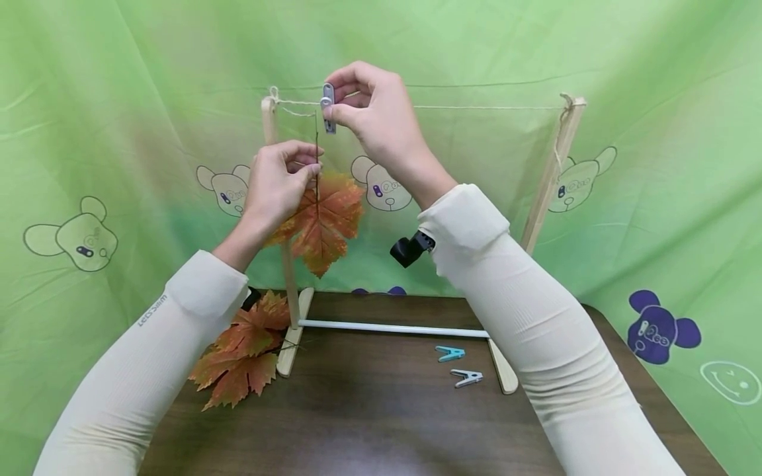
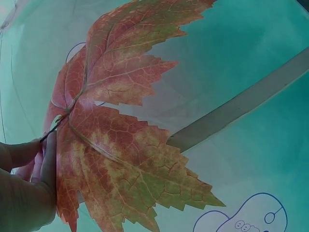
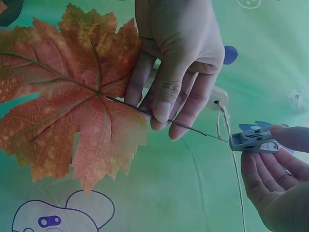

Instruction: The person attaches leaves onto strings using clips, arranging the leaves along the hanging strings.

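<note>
My left hand (image 1: 278, 177) pinches the thin stem of an orange-red maple leaf (image 1: 324, 221). The leaf hangs below the fingers, its stem pointing up toward the string (image 1: 488, 107). Higher up, my right hand (image 1: 383, 109) grips a grey clothespin (image 1: 329, 118) between thumb and fingers at the string's left part. In the right wrist view, the tip of the clothespin (image 3: 251, 140) meets the string beside the stem's end; whether it bites on either cannot be told. The left wrist view shows the leaf (image 2: 111, 145) close up beside the thumb and fingers.
The string runs between two wooden posts (image 1: 550, 175) joined low by a white rod (image 1: 393, 327). More maple leaves (image 1: 241, 357) lie at the left foot. A blue clothespin (image 1: 450, 354) and a white clothespin (image 1: 467, 377) lie on the brown table (image 1: 357, 410). Green printed cloth hangs behind.
</note>
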The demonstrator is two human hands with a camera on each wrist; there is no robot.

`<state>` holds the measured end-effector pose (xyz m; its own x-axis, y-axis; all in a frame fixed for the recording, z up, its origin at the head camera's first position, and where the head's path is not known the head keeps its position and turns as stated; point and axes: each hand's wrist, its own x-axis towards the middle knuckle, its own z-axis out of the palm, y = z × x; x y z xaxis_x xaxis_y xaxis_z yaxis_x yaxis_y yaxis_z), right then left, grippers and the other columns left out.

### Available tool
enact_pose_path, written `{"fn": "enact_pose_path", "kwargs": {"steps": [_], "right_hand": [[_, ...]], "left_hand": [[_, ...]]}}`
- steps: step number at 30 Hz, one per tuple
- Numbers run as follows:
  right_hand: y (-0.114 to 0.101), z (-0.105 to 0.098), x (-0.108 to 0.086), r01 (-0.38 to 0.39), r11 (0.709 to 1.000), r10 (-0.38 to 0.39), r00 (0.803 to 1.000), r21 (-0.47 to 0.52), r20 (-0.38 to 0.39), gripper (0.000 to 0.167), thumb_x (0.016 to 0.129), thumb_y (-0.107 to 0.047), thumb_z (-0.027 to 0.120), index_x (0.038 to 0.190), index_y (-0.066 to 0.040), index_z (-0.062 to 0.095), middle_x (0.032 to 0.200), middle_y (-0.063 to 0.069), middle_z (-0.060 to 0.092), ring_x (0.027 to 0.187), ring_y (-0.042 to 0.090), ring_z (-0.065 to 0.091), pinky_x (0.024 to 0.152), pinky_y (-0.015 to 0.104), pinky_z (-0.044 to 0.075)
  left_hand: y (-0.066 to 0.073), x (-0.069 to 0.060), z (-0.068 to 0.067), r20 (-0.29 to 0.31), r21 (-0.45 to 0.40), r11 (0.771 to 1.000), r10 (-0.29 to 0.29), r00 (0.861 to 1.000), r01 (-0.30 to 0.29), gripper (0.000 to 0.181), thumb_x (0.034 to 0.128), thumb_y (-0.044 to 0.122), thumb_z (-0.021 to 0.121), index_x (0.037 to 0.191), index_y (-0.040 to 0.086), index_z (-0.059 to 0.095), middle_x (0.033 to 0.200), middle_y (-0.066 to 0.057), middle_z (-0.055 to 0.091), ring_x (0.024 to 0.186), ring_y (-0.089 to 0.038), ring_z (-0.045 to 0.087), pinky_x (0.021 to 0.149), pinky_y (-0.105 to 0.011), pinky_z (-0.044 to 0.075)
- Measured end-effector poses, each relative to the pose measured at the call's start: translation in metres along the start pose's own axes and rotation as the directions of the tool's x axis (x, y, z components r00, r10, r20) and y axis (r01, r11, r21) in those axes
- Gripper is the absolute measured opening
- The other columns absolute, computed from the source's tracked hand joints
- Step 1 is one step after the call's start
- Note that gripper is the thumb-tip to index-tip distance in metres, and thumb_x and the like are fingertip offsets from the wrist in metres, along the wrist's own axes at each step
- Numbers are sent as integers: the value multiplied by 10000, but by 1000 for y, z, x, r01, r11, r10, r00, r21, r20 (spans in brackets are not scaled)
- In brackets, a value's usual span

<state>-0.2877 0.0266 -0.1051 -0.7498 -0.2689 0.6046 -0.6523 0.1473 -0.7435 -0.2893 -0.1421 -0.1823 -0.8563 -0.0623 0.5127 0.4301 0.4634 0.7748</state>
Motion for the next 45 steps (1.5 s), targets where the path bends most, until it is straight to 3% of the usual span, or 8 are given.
{"fn": "enact_pose_path", "kwargs": {"steps": [20, 28, 36, 40, 45], "right_hand": [[-4, 10, 21, 61, 997, -58, 997, 54, -56, 194, 913, 109, 719, 1064, -10, 697, 916, 15, 660, 834, 169, 660, 798, 254, 501], [-1, 12, 27, 75, 996, -71, 994, 57, -79, 169, 915, 99, 723, 1034, -20, 706, 891, 4, 668, 820, 164, 665, 783, 258, 499], [-1, 12, 34, 58, 993, -43, 989, 105, -138, 176, 899, 110, 736, 1036, 0, 716, 880, -7, 685, 811, 147, 666, 841, 255, 533], [-1, 12, 36, 53, 992, -38, 990, 111, -134, 175, 905, 102, 734, 1057, 16, 715, 882, 1, 691, 824, 149, 671, 854, 262, 555], [0, 14, 38, -1, 986, 22, 992, 164, -128, 181, 904, 116, 727, 1066, 36, 707, 871, 15, 678, 819, 150, 660, 871, 278, 583]], "left_hand": [[1, 2, 3, 0, 8, 1000, 30, 1000, -30, 223, 1005, -13, 641, 1199, -5, 753, 1060, -166, 735, 835, -148, 703, 719, -205, 580], [0, 2, 3, 10, 12, 1000, 18, 1000, -18, 230, 1005, -24, 632, 1202, -6, 749, 1064, -177, 748, 842, -164, 705, 726, -213, 582], [0, 2, 3, -1, 22, 999, 27, 1000, -27, 239, 1000, -36, 623, 1200, -7, 751, 1062, -178, 748, 844, -172, 706, 722, -211, 580], [-1, 1, 3, -11, 32, 999, 41, 999, -40, 232, 999, -27, 630, 1194, -4, 755, 1063, -174, 747, 853, -182, 713, 699, -195, 564], [-2, 0, 3, -11, 32, 999, 33, 999, -32, 229, 1001, -23, 633, 1195, -3, 754, 1067, -172, 746, 857, -181, 713, 689, -186, 555]]}}
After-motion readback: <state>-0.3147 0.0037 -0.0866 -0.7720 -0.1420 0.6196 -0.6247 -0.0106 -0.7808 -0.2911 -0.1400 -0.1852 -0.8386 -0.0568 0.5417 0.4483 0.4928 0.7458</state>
